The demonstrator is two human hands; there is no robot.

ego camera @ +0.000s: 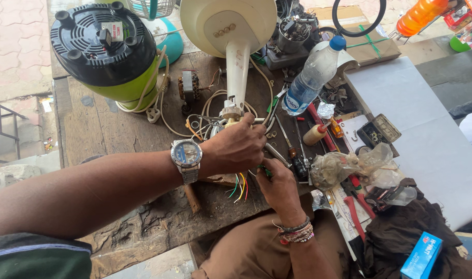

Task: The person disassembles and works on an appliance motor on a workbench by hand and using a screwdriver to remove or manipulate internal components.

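Your left hand [236, 150], the one wearing the wristwatch [186, 155], is reaching across the centre of the frame and clenching its grip around the lower end of the cream fan stand [238, 67], right where the ribbed collar sits; the part under your fingers is hidden. Your right hand [278, 185] is lying just below it, grasping a green-handled tool [264, 170] whose tip you cannot make out. 4 or so coloured wires [239, 187] in green, yellow and red are hanging between the 2 hands over the edge of the wooden counter [122, 134].

At the upper right of centre, a clear plastic bottle [311, 77] with a blue cap and a blue-and-white label is leaning, tilted, near the stand. A small blue box [421, 256] with a red and white panel is lying at the lower right on dark cloth. An orange bottle [421, 14] is showing at the top right. A crumpled clear plastic bag [344, 165] is sitting right of your hands, its contents unclear. A green and black round appliance [107, 49] is standing upside down at the upper left.
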